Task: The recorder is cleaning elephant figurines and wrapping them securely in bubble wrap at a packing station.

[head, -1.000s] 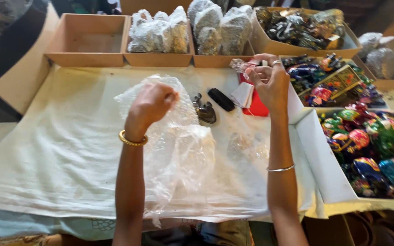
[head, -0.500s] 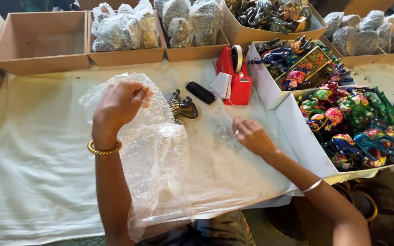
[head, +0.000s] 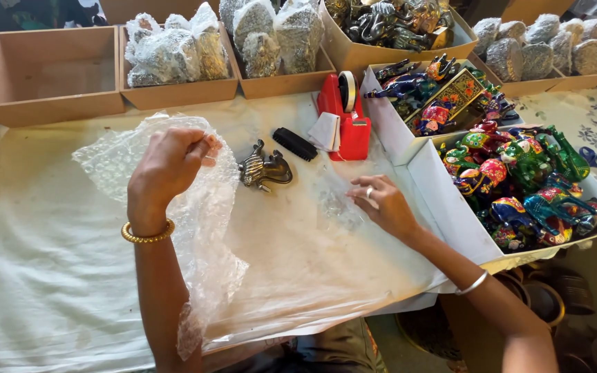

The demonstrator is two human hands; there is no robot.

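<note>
Head view: left hand (head: 171, 162) pinching bubble wrap (head: 202, 228), right hand (head: 381, 204) open, flat on white-covered table (head: 43, 255)

open cloth-covered table (head: 50, 262) at left and front, free passage there. left hand (head: 167, 166) lifts bubble wrap (head: 202, 228), which drapes across the near-centre path. metal elephant (head: 264, 169), black comb (head: 295, 144) and red tape dispenser (head: 345, 117) block the middle. right hand (head: 381, 204) rests beside the white box of painted elephants (head: 519, 179), closing the right. cardboard boxes (head: 50, 76) wall the back.
</note>
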